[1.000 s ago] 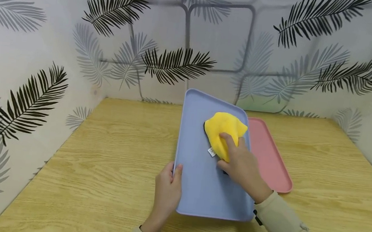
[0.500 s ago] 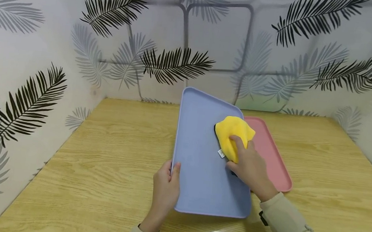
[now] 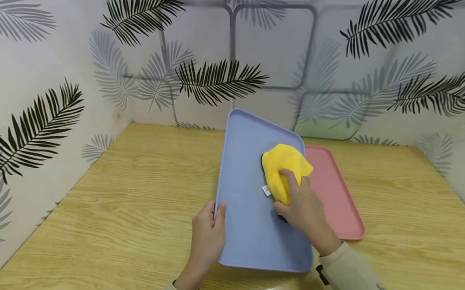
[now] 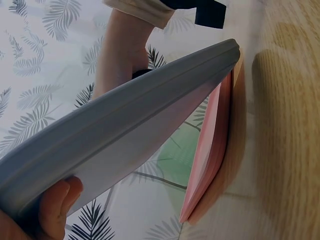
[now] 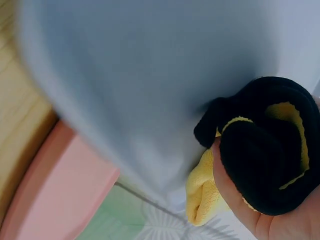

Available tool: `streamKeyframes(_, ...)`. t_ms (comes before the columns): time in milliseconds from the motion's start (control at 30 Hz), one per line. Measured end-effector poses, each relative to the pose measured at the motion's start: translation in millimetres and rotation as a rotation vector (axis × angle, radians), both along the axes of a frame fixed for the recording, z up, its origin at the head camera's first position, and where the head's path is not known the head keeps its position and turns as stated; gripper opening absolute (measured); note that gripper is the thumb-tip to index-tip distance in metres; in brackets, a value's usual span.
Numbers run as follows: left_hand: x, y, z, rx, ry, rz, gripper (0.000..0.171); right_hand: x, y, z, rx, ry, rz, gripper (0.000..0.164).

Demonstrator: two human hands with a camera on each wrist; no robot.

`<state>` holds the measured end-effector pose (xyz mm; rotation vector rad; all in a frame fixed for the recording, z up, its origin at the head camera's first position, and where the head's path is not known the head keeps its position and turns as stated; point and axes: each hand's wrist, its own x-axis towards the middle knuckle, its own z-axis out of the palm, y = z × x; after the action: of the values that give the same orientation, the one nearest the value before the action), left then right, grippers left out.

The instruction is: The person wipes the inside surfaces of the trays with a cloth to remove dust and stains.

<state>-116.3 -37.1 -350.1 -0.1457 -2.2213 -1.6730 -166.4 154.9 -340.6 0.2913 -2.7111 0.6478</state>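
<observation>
My left hand (image 3: 208, 236) grips the left edge of a blue tray (image 3: 248, 240), thumb over the rim and fingers behind it. The tray is held tilted above the table, its inner face toward me. Against that face my right hand (image 3: 304, 208) holds a bunched yellow cloth (image 3: 283, 161) with dark edging and a small white tag. The right wrist view shows the cloth's black side (image 5: 260, 155) folded in the palm. In the left wrist view the fingers (image 4: 55, 205) curl under the tray's edge (image 4: 125, 105).
A pink tray (image 3: 337, 197) lies on the wooden table (image 3: 148, 193) behind and right of the blue one, partly hidden by it. A leaf-patterned backdrop (image 3: 267, 45) stands around the table's back and sides.
The cloth and right hand slid right and slightly down across the tray, then back left a little. The blue tray shifted slightly left; the left hand kept its grip.
</observation>
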Motion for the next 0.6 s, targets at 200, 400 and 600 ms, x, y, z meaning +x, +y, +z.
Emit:
streamKeyframes(200, 0.6, 0.5, -0.6, -0.001, -0.003, -0.008, 0.018, 2.1, -11.1, 6.3, -0.009, 0.023, 0.029, 0.063)
streamKeyframes(400, 1.7, 2.2, -0.7, 0.005, -0.008, -0.021, 0.019, 3.8, -23.0, 12.9, -0.020, 0.060, 0.063, 0.062)
streamKeyframes(600, 1.9, 4.5, -1.0, 0.014, -0.029, -0.042, 0.021, 6.8, -34.8, 18.5, -0.021, 0.122, 0.100, 0.062)
